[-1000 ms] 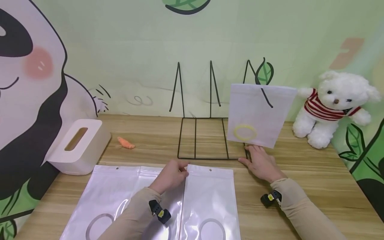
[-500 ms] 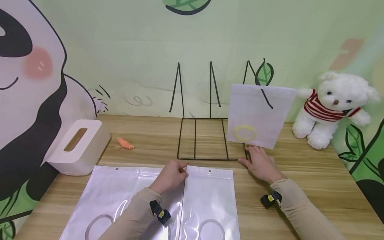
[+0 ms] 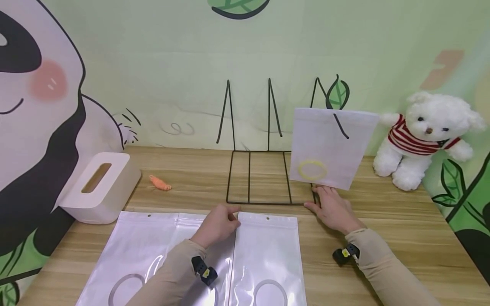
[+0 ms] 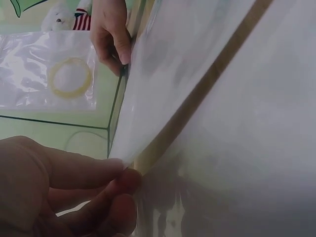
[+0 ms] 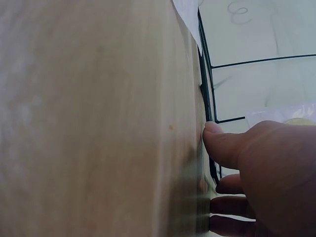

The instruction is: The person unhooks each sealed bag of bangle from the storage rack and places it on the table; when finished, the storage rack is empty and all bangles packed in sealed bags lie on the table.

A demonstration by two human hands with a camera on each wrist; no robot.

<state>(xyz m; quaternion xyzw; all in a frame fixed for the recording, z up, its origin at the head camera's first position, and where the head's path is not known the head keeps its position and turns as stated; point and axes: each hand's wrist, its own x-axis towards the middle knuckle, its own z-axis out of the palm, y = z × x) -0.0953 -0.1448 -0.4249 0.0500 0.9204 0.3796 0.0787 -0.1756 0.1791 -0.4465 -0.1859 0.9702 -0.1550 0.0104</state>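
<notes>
My left hand (image 3: 217,224) pinches the top left corner of a white pouch (image 3: 268,255) between thumb and finger, clearer in the left wrist view, where the hand (image 4: 74,187) is at the lower left. My right hand (image 3: 334,208) holds the front right corner of a black wire rack (image 3: 268,203). In the right wrist view, that hand's thumb (image 5: 222,143) touches the rack's bar. A white pouch with a yellow ring (image 3: 329,146) hangs from the rack's right hook. The left and middle hooks hold nothing.
Two more pouches, one at left (image 3: 141,242), lie flat on the wooden table (image 3: 383,272), partly under my left arm. A white tissue box (image 3: 103,182) and an orange shrimp-like object (image 3: 160,183) are at left. A white teddy bear (image 3: 425,127) sits at back right.
</notes>
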